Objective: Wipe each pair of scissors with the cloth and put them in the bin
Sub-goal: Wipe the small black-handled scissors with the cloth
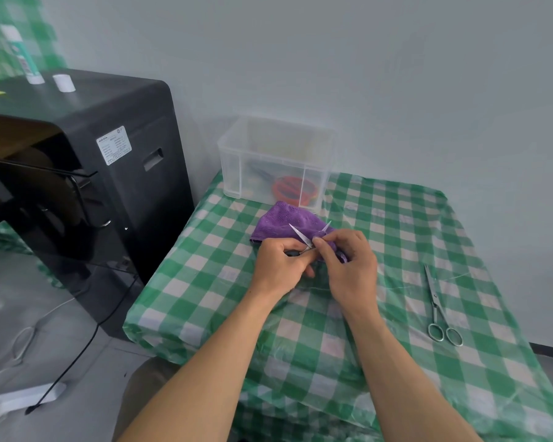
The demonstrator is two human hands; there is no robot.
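My left hand [280,261] grips the handles of a small pair of silver scissors [301,236], whose blades are spread apart and point away from me. My right hand [348,260] pinches the purple cloth [284,220] around the right blade. The rest of the cloth lies on the table behind my hands. A second, longer pair of silver scissors [437,309] lies shut on the table to the right. At the back stands the clear plastic bin [275,161], with orange-handled scissors [292,188] and other items inside.
The table [380,224] has a green and white checked cover under clear plastic. A black machine [87,173] stands to the left with a white bottle [21,55] and a small cup [64,82] on top. Cables [77,349] run over the floor.
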